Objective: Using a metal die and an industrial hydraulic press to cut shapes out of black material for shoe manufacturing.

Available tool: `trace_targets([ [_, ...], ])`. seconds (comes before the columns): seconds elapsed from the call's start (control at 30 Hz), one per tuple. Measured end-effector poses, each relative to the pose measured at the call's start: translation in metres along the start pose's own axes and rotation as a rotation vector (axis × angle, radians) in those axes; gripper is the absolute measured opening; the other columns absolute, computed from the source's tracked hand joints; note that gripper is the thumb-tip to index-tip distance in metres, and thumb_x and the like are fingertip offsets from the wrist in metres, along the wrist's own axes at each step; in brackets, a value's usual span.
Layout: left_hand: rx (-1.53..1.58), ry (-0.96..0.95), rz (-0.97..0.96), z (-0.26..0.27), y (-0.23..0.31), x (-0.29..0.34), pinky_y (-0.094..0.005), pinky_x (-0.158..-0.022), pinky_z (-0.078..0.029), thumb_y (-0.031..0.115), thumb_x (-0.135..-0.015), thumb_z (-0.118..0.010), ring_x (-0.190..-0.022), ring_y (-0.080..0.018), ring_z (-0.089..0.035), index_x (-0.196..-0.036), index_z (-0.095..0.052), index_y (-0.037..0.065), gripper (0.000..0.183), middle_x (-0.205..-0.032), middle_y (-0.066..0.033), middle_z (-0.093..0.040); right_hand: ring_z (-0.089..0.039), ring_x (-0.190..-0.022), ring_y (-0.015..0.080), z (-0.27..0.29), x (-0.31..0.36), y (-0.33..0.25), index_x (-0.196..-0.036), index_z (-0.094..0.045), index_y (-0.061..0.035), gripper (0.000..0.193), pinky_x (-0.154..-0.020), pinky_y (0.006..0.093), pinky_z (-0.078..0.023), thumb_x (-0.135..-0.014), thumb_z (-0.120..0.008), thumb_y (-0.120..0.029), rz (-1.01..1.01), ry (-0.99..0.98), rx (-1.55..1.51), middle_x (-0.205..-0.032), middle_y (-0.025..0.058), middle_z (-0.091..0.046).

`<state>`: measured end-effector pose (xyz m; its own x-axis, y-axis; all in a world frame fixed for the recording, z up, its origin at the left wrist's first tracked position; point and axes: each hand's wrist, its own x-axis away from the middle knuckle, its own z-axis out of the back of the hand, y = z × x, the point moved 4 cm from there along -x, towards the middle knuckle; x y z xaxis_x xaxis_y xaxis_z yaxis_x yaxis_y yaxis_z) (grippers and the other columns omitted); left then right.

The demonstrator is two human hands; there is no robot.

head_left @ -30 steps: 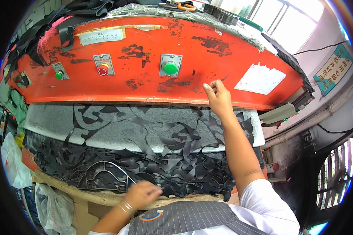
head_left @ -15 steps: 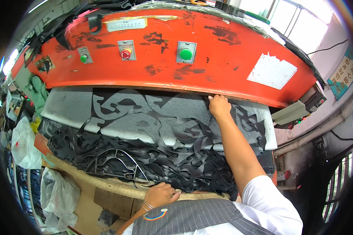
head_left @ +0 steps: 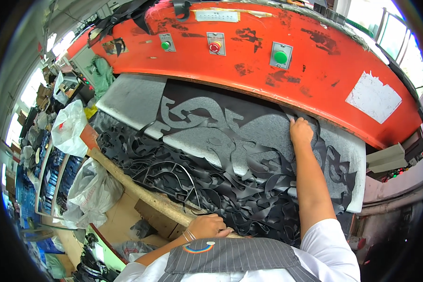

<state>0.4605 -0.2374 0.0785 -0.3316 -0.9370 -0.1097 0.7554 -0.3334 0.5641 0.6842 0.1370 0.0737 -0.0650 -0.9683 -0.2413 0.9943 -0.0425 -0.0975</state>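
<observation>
My right hand (head_left: 301,130) reaches forward under the front of the red press and pinches the far part of a black sheet (head_left: 192,91). The sheet is full of curved cut-outs and lies on a grey-white pad (head_left: 127,96). My left hand (head_left: 209,226) is close to my body, fingers curled at the wooden edge (head_left: 169,211). Tangled black offcuts (head_left: 249,202) heap up between the pad and that edge. On the heap's left part rests a curved metal cutting die (head_left: 189,181), touched by neither hand.
The red press beam (head_left: 249,80) spans the back, with a red button (head_left: 215,46) and green buttons (head_left: 280,57) on its front. White plastic bags (head_left: 91,190) hang at the left. A control box (head_left: 385,157) with small lights sits at the right.
The view has swung left, so things sit further right. My right hand has come out from the beam's edge, and more of the black sheet shows. My left hand stays at the wooden edge.
</observation>
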Motion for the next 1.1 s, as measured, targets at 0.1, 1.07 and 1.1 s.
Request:
trace_targets([
  [0.1, 0.055, 0.071, -0.041, -0.004, -0.002, 0.003, -0.0297, -0.049, -0.048, 0.039, -0.082, -0.068, -0.059, -0.0149, -0.057, -0.056, -0.062, 0.013, 0.038, -0.056, 0.0021, -0.052, -0.065, -0.092, 0.0419, 0.009, -0.003, 0.026, -0.098, -0.061, 0.0018, 0.046, -0.080, 0.0503, -0.052, -0.097, -0.044, -0.041, 0.125, -0.071, -0.028, -0.097, 0.0243, -0.066],
  [1.07, 0.105, 0.587, 0.050, -0.006, 0.005, 0.263, -0.0425, -0.050, -0.046, 0.052, -0.085, -0.061, -0.059, -0.0326, -0.060, -0.063, -0.058, 0.006, 0.051, -0.064, -0.0104, -0.059, -0.043, -0.056, 0.0097, 0.127, 0.527, -0.187, -0.064, -0.053, 0.0035, 0.042, -0.050, 0.0284, -0.033, -0.097, -0.053, -0.022, 0.525, -0.777, -1.109, -0.061, 0.0039, -0.051],
  [1.1, 0.149, 0.655, 0.085, -0.005, 0.001, 0.279, -0.0432, -0.051, -0.047, 0.050, -0.086, -0.060, -0.059, -0.0333, -0.060, -0.061, -0.056, 0.006, 0.051, -0.063, -0.0108, -0.059, -0.044, -0.054, 0.0096, 0.131, 0.540, -0.200, -0.067, -0.054, 0.0009, 0.042, -0.047, 0.0280, -0.033, -0.098, -0.051, -0.027, 0.510, -0.824, -1.074, -0.059, 0.0026, -0.050],
])
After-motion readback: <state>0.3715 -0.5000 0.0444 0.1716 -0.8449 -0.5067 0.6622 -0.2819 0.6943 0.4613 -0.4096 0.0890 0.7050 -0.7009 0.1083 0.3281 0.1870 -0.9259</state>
